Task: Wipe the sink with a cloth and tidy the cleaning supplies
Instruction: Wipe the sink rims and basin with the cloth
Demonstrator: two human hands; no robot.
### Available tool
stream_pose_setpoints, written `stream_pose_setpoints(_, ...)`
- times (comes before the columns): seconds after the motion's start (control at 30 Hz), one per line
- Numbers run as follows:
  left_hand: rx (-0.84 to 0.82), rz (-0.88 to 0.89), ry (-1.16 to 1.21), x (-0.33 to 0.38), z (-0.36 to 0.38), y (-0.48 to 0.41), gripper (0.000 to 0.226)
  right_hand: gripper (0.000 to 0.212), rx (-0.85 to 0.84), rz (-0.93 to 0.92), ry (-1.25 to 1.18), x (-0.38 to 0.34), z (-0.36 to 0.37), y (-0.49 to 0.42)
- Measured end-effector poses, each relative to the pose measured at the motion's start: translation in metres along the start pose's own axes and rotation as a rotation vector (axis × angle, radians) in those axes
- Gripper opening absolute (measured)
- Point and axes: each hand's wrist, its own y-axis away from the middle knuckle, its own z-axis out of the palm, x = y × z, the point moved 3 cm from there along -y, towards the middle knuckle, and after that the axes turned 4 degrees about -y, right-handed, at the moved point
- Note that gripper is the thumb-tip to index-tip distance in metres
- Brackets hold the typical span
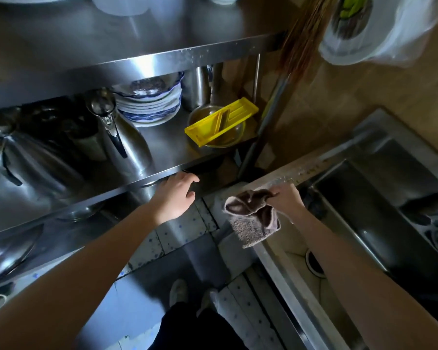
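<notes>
The crumpled grey-brown terry cloth (253, 219) hangs over the near-left corner of the stainless steel sink (286, 276), pinched at its top by the curled fingers of the right hand (286, 198). The left hand (177, 195) lies slack, fingers straight, at the front edge of the steel shelf (111, 192), which carries a yellow plastic slicer (220, 122).

The cloth (253, 219) is grey-brown terry with a coarse, matt nap. The sink (359, 205) is brushed steel with a dull sheen, and its rim is speckled with droplets. The shelf (167, 145) is smooth stainless steel with a soft gleam. On it, a jug (123, 140) of polished metal shines almost like a mirror, the plates (149, 108) are glossy glazed ceramic, and the slicer (221, 121) is matt yellow plastic, lying across a steel bowl (203, 117). The broom (304, 39) has dry, straw-like bristles; the bag (395, 26) is thin translucent plastic
</notes>
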Motion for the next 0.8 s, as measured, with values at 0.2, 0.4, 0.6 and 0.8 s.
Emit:
stream_pose_setpoints(0.2, -0.034, 0.029, 0.034, -0.006, 0.016, -0.009, 0.037, 0.016, 0.128, 0.075, -0.059, 0.01, 0.016, 0.006)
stream_pose_setpoints(0.4, -0.112, 0.035, 0.045, -0.002, 0.025, -0.022, 0.038, 0.028, 0.058, 0.037, -0.042, -0.003, 0.059, 0.04)
stream_pose_setpoints(0.6, -0.193, 0.076, 0.05, 0.005, 0.035, -0.031, 0.037, 0.047, 0.092, -0.217, 0.204, 0.012, 0.083, 0.058)
stream_pose_setpoints(0.8, -0.222, 0.105, 0.055, 0.01, 0.036, -0.034, 0.036, 0.049, 0.127, -0.222, 0.187, 0.016, 0.095, 0.066)
